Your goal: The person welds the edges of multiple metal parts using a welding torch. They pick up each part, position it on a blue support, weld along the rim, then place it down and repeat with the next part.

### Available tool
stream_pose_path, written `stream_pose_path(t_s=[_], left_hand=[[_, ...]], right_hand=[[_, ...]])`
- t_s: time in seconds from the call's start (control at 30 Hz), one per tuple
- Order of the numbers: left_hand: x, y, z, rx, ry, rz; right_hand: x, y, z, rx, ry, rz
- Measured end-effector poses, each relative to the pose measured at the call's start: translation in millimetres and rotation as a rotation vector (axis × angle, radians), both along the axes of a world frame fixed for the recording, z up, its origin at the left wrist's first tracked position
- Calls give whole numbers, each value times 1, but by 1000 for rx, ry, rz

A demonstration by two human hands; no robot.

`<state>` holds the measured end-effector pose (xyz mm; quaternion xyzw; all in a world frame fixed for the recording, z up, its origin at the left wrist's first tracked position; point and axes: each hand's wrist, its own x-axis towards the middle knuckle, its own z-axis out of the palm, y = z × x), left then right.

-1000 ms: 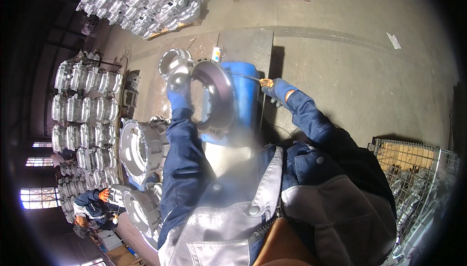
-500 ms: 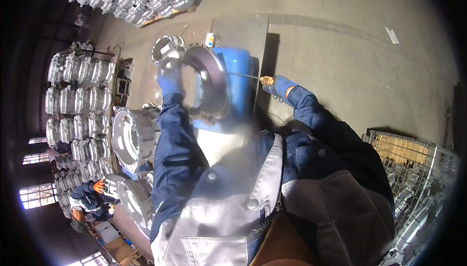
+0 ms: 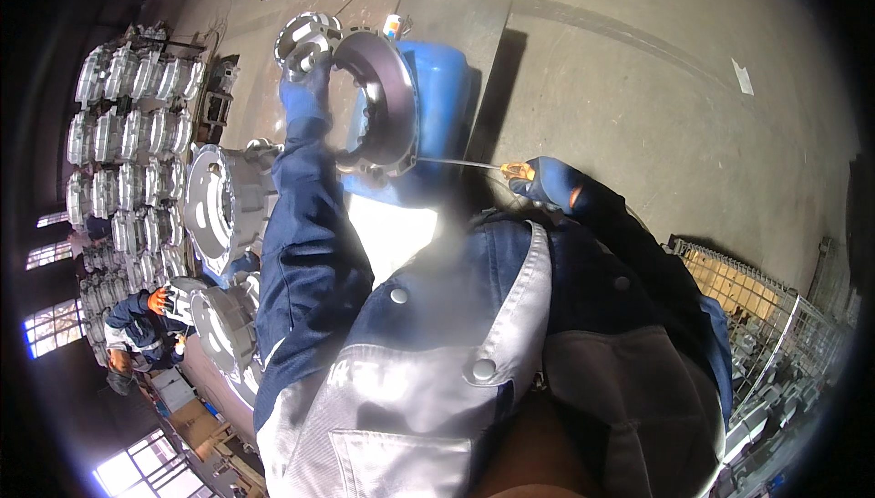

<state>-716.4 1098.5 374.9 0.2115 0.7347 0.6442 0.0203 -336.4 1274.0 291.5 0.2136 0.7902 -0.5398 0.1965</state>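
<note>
A large grey metal casting (image 3: 398, 102) with a wide ring-shaped flange rests over a blue plastic drum or bin (image 3: 442, 88) in front of me. My left hand (image 3: 306, 97), in a blue glove, is closed on the casting's narrower left part, beside a smaller round opening. In my gloved right hand (image 3: 545, 181) is a thin metal rod (image 3: 460, 164), pointing left. The rod's far end meets the flange's near right rim; its exact tip shape is too small to make out.
More castings (image 3: 219, 206) stand close on my left, with stacked rows (image 3: 137, 143) behind them. A co-worker (image 3: 137, 334) handles a casting at lower left. A small white container (image 3: 392, 26) stands beyond the drum. A wire cage (image 3: 738, 293) with metal parts is at right.
The rod's end has moved along the flange's right rim toward me, and my right hand has come nearer my body. My left hand keeps its grip on the casting. The whole view has shifted.
</note>
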Motion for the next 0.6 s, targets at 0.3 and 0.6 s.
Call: stream_pose_path(t_s=[0.3,0.6], left_hand=[[-1,0,0,78,-116,-2],[-4,1,-5,-28,-99,50]], right_hand=[[18,18,40,-1107,73,-128],[17,13,33,-213,545,146]])
